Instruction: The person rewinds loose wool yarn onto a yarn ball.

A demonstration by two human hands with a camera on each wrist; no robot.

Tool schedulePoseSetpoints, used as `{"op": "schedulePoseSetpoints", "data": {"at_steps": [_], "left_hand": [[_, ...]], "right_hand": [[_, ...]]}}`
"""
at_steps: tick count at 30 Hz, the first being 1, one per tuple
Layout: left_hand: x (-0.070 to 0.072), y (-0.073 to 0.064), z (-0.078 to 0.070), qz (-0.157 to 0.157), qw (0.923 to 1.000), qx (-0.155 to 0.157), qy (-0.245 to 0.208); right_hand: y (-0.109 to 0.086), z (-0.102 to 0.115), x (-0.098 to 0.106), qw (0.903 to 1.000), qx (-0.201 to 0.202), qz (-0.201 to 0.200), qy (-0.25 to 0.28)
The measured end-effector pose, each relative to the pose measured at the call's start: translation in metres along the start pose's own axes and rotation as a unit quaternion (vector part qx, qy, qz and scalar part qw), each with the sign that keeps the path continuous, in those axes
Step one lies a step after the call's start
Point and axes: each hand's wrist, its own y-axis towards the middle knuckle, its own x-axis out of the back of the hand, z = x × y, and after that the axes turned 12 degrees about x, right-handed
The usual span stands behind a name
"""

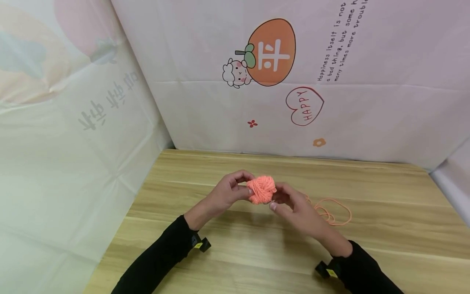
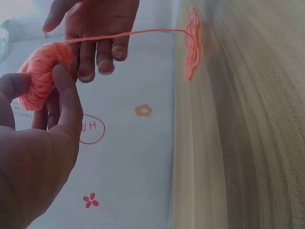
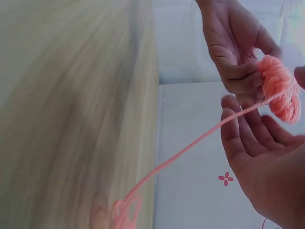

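A ball of coral-pink yarn [image 1: 261,190] is up off the table between the two hands. My left hand [image 1: 227,192] pinches it between thumb and fingers from the left. Just right of the ball is my right hand [image 1: 299,210], its fingers loosely extended and the thumb apart from them, as the left wrist view shows. A single yarn strand [image 3: 190,145] runs from the ball past the right hand's fingers down to the table. There it joins a loose pile of yarn loops [image 1: 335,212], to the right of the right hand and partly hidden by it.
Beneath the hands lies a wood-grain table [image 1: 176,253]. A white printed cloth [image 1: 205,110] hangs behind its far edge, and another pale cloth [image 1: 73,175] hangs along the left. Each black sleeve carries a small wrist camera [image 1: 324,269].
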Motion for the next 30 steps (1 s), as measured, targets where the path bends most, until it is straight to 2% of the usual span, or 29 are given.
{"op": "schedulePoseSetpoints", "data": {"at_steps": [7, 12, 16, 19, 22, 26, 30], "left_hand": [[-0.004, 0.003, 0.004, -0.010, 0.9999, -0.006, 0.007], [-0.006, 0.005, 0.007, -0.024, 0.9995, -0.007, 0.021], [-0.009, 0.007, 0.011, -0.028, 0.9990, 0.008, 0.035], [-0.011, 0.008, 0.013, -0.030, 0.9984, 0.021, 0.044], [-0.010, 0.006, 0.014, -0.034, 0.9953, 0.035, 0.083], [-0.005, 0.003, 0.016, -0.034, 0.9818, 0.041, 0.182], [-0.002, 0.002, 0.016, -0.035, 0.9680, 0.037, 0.246]], "right_hand": [[0.015, 0.023, 0.001, 0.9977, 0.007, -0.056, 0.038], [0.020, 0.032, -0.001, 0.9960, -0.019, -0.077, 0.040], [0.021, 0.033, -0.002, 0.9951, -0.040, -0.081, 0.039], [0.021, 0.028, 0.002, 0.9966, -0.033, -0.068, 0.034], [0.021, 0.024, 0.008, 0.9988, -0.018, -0.042, 0.017], [0.024, 0.020, 0.017, 0.9986, 0.005, 0.004, -0.052], [0.028, 0.016, 0.023, 0.9895, 0.018, 0.053, -0.133]]}}
